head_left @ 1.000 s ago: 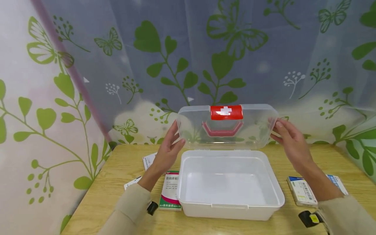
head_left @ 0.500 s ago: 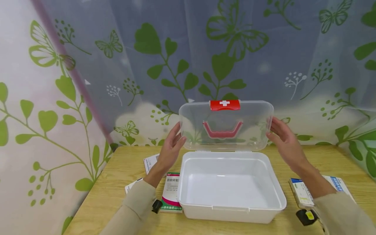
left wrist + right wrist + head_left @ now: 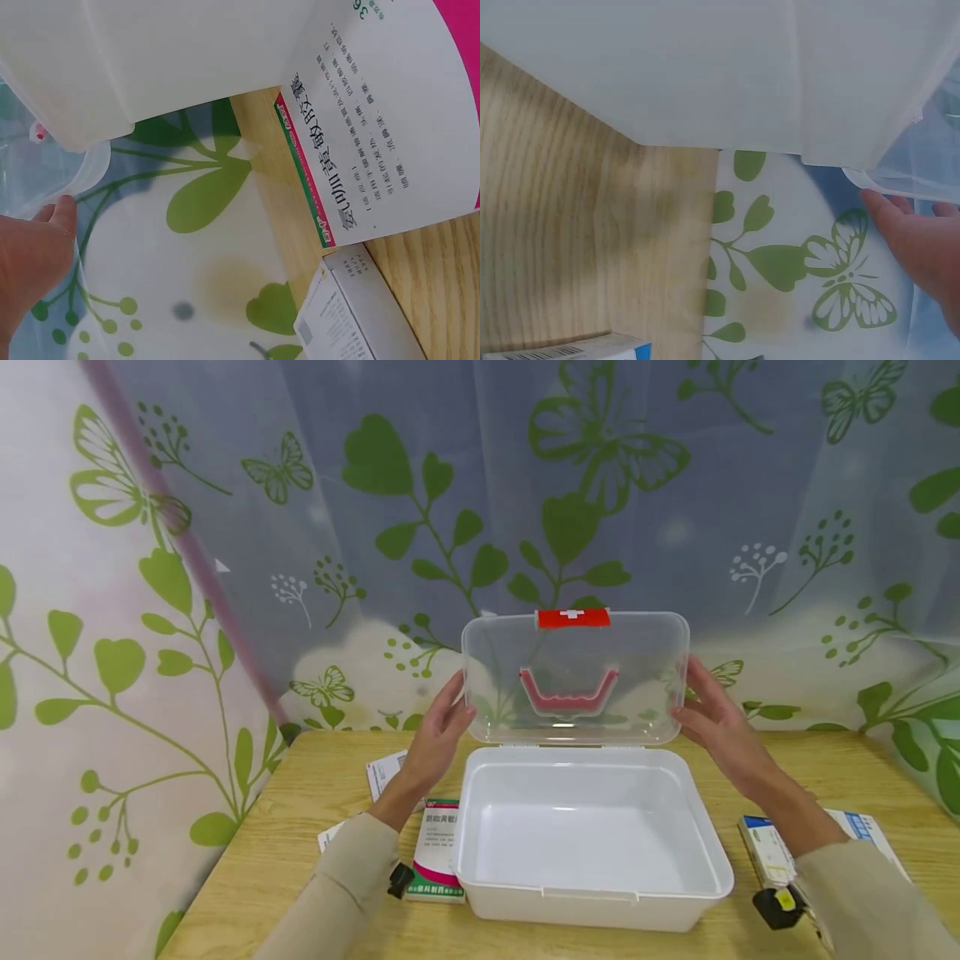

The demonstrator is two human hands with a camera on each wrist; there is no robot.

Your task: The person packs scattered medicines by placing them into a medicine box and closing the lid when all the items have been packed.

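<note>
Left hand [image 3: 431, 743] and right hand [image 3: 731, 735] each pinch a side edge of the clear lid [image 3: 641, 652], upright behind the white box [image 3: 592, 906]; red clasp [image 3: 573, 619], red handle [image 3: 570, 702]. Wooden table [image 3: 240, 893] shows on both sides; curtain [image 3: 300, 543] hangs close behind. Green-and-white carton [image 3: 437, 847] lies just beside the box, left; blue-and-white cartons [image 3: 768, 852] near, right.

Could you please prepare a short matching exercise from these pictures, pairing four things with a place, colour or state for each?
Things:
1. Lid
2. Tub
3. Clasp
4. Left hand

Descriptions:
A. Red with a white cross
B. At the side edge of the lid
C. Opaque white, resting on the table
D. See-through, raised open

Right pairs: 1-D, 2-C, 3-A, 4-B
</note>
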